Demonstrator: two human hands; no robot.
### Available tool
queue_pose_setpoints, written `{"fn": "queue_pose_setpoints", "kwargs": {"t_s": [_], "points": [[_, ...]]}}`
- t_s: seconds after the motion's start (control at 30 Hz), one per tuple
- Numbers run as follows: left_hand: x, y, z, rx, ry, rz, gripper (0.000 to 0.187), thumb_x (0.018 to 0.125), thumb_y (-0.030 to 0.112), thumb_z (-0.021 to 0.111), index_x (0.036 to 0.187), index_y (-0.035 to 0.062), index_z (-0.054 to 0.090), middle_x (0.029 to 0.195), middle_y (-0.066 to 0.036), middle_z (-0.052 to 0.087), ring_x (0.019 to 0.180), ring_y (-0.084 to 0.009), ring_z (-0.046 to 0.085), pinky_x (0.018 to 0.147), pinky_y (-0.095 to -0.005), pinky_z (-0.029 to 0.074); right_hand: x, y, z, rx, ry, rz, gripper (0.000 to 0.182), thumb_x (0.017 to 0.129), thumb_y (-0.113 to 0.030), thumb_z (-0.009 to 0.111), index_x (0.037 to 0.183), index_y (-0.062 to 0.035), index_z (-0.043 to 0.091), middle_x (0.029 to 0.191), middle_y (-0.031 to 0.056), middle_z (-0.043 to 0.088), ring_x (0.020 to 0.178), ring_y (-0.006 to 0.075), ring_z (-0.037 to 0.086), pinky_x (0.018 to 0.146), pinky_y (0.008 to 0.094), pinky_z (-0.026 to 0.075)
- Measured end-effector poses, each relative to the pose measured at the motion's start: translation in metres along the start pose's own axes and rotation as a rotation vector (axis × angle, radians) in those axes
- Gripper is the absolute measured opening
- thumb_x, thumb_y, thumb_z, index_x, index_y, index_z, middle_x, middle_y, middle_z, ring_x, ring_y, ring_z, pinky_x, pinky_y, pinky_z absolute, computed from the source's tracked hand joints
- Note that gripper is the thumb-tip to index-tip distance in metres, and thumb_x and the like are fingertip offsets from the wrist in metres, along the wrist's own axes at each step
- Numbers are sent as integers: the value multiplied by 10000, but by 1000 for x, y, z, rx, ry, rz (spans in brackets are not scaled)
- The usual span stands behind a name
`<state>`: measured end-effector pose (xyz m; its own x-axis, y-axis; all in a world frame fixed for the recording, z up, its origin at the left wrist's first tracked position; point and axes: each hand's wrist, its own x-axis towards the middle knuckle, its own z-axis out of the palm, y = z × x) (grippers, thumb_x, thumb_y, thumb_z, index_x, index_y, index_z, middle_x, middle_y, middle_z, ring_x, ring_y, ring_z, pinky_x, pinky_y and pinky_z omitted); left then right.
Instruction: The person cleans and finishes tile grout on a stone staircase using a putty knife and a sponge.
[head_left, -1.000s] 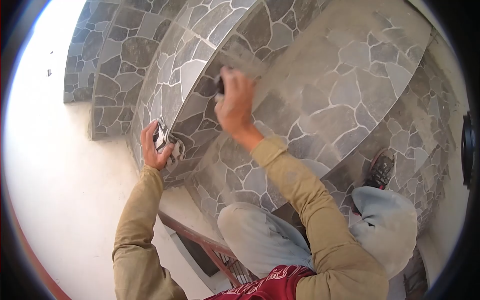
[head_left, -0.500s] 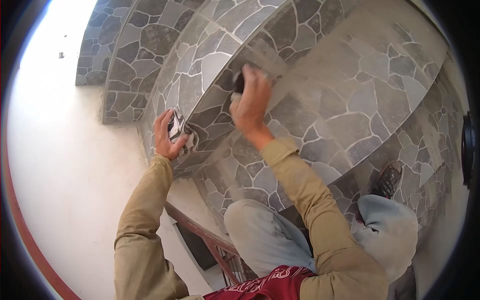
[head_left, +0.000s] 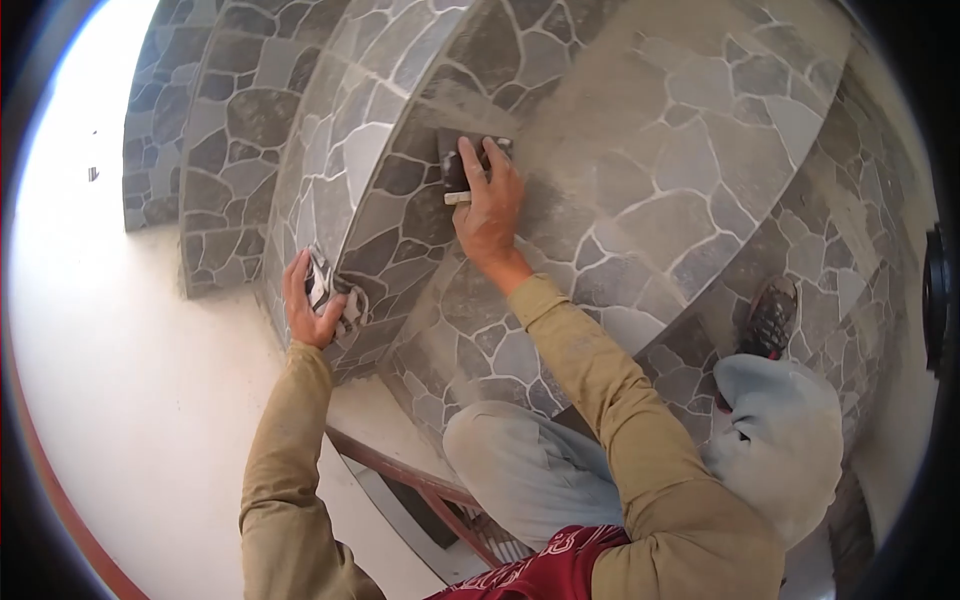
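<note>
My left hand point(head_left: 312, 305) is closed on a crumpled black-and-white rag point(head_left: 350, 308) at the edge of a stone-patterned step point(head_left: 335, 215). In my right hand point(head_left: 490, 215) is a dark, flat, rectangular pad point(head_left: 455, 158), with a small pale piece showing at its lower side. The pad rests against the step's upright face point(head_left: 400, 215), which has grey stone shapes with pale joints. My fingers lie over the pad and hide part of it, so its exact kind cannot be made out.
More stone-patterned steps point(head_left: 235, 110) rise at the upper left. A dusty tread point(head_left: 640, 200) extends to the right. A white wall point(head_left: 130, 400) is on the left, and a reddish-brown railing point(head_left: 400, 465) stands below. My shoe point(head_left: 772, 318) is on a lower step.
My right hand, blurred before, now shows clearly with the pad against the upright face. The view has shifted, so the steps sit further left. My left hand still holds the rag at the edge.
</note>
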<state>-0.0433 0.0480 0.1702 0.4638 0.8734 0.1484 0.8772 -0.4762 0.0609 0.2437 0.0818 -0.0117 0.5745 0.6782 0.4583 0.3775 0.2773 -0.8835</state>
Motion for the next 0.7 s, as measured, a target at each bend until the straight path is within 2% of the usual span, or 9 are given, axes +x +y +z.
{"fn": "queue_pose_setpoints", "kwargs": {"t_s": [0.1, 0.17, 0.27, 0.33, 0.4, 0.5, 0.53, 0.6, 0.7], "points": [[0, 5, -1, -13, 3, -43, 887, 798, 465, 741, 1491, -13, 459, 1474, -248, 472, 1369, -420, 445, 1163, -483, 340, -4, -3, -2, 14, -8, 140, 772, 751, 4, 725, 1479, -10, 470, 1459, 242, 467, 1324, 447, 447, 1089, 565, 345], [-2, 3, -2, -3, -7, -30, 888, 801, 468, 738, 1493, -12, 456, 1474, -248, 469, 1370, -418, 444, 1164, -481, 339, -5, -9, 5, 150, 26, 199, 834, 726, -7, 782, 1487, 5, 441, 1480, 253, 448, 1333, 456, 440, 1098, 569, 335], [0, 0, 1, -1, 0, -18, 890, 805, 473, 735, 1496, -10, 450, 1472, -248, 468, 1369, -414, 444, 1164, -479, 337, -30, -11, 14, 112, -67, 116, 861, 719, 1, 789, 1494, 16, 414, 1498, 258, 430, 1335, 462, 436, 1118, 555, 330], [-4, 0, -1, 1, -19, -30, 891, 806, 475, 734, 1498, -9, 448, 1469, -248, 468, 1367, -412, 445, 1163, -478, 336, -20, -2, 14, 138, 11, 132, 819, 724, 14, 778, 1469, 8, 438, 1470, 248, 447, 1339, 451, 438, 1121, 551, 340], [-2, 2, 0, -17, -16, -67, 891, 802, 466, 737, 1499, -7, 446, 1463, -246, 473, 1365, -411, 447, 1161, -480, 339, -5, -4, 9, 166, 80, 242, 781, 717, 26, 773, 1436, -1, 469, 1409, 237, 485, 1304, 440, 464, 1091, 537, 377], [-3, -2, 2, -16, 3, -45, 878, 790, 423, 741, 1498, -5, 448, 1457, -244, 477, 1363, -412, 448, 1163, -476, 340, -16, -27, 4, 219, -13, 119, 808, 664, 73, 767, 1413, -5, 473, 1347, 242, 511, 1280, 450, 481, 1092, 503, 408], [-1, 2, 2, -16, 0, -47, 878, 790, 423, 741, 1498, -5, 448, 1457, -244, 477, 1363, -412, 448, 1163, -476, 340, -14, -16, 9, 220, -15, 122, 808, 664, 73, 767, 1413, -5, 473, 1347, 242, 511, 1280, 450, 481, 1092, 503, 408], [-2, 7, -3, 32, -26, -88, 872, 782, 401, 741, 1498, -1, 449, 1459, -240, 476, 1364, -410, 448, 1166, -472, 339, -4, 5, 15, 234, 125, 189, 757, 671, 40, 795, 1367, -1, 499, 1362, 235, 501, 1220, 449, 499, 1044, 511, 417], [-1, 1, -1, 0, -13, -54, 869, 785, 405, 740, 1499, 4, 450, 1460, -234, 476, 1361, -409, 449, 1166, -472, 338, -8, -12, 12, 235, 77, 225, 705, 690, 48, 772, 1342, 2, 506, 1343, 235, 510, 1212, 448, 505, 1045, 508, 422]]}}
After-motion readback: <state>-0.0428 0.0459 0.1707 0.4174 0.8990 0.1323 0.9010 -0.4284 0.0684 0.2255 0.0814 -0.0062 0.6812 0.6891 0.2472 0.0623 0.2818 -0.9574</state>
